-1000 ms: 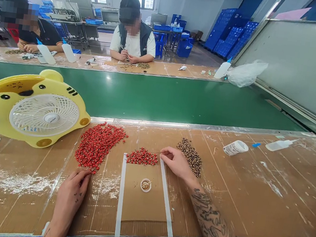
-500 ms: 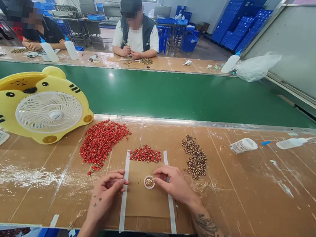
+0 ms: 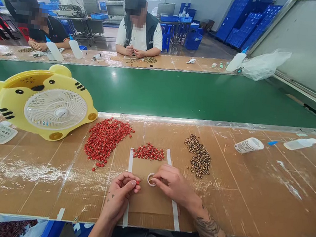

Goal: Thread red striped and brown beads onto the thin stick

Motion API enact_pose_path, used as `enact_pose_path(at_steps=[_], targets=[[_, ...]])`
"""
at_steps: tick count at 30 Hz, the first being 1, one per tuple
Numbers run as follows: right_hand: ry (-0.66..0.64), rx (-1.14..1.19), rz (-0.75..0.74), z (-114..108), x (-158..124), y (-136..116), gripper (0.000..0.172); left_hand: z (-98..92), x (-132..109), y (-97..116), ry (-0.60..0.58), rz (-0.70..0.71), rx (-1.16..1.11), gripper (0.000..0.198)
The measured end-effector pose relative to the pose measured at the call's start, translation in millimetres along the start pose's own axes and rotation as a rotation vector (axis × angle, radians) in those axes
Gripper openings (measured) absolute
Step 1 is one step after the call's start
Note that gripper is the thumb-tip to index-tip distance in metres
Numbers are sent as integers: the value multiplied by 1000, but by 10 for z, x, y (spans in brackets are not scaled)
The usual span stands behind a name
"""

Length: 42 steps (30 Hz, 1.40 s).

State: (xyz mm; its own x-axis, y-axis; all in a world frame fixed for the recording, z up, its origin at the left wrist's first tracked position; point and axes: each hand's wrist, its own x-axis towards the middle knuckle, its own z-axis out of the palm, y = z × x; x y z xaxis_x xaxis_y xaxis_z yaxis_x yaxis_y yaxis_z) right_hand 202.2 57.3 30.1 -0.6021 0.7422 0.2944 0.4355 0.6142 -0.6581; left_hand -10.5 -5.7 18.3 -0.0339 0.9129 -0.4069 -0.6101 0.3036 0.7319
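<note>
Both hands have drawn in from the heaps to the cardboard sheet (image 3: 150, 204) on the counter (image 3: 251, 199). The left hand (image 3: 119, 196), a second ago at the edge of the big red heap (image 3: 106, 139), now pinches one red piece (image 3: 138, 182) in its fingertips, just beside the small white cup (image 3: 150, 179). The picking is done. The right hand (image 3: 173, 185) has left the dark heap (image 3: 199, 161); its fingertips are closed together at the cup's rim, on what I cannot tell
</note>
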Motion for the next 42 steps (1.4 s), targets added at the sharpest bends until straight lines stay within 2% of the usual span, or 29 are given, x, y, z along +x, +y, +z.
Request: enact_pose_path(at_steps=[6,11,15,19,24,31,35,42], targets=[[-28,-38,-42,-37,-19,16,19,-57,23,-68,-13,48,19,16],[-23,-72,-46,-57,-9,28,20,-61,62,-81,20,94,107,13],[-59,-111,-78,-65,-5,32,22,-65,69,-90,40,28,151,19],[-17,-170,-76,-52,-10,61,26,-45,46,-97,27,-18,173,20],[-33,-162,-62,-39,-12,91,25,-45,51,-123,21,13,233,18],[-29,-139,-50,-39,12,92,25,-77,73,-195,49,86,434,17],[-45,-75,-54,-88,1,75,23,-93,89,-230,88,105,501,21],[104,173,13,-227,-27,-52,24,-49,76,-193,75,83,532,25]])
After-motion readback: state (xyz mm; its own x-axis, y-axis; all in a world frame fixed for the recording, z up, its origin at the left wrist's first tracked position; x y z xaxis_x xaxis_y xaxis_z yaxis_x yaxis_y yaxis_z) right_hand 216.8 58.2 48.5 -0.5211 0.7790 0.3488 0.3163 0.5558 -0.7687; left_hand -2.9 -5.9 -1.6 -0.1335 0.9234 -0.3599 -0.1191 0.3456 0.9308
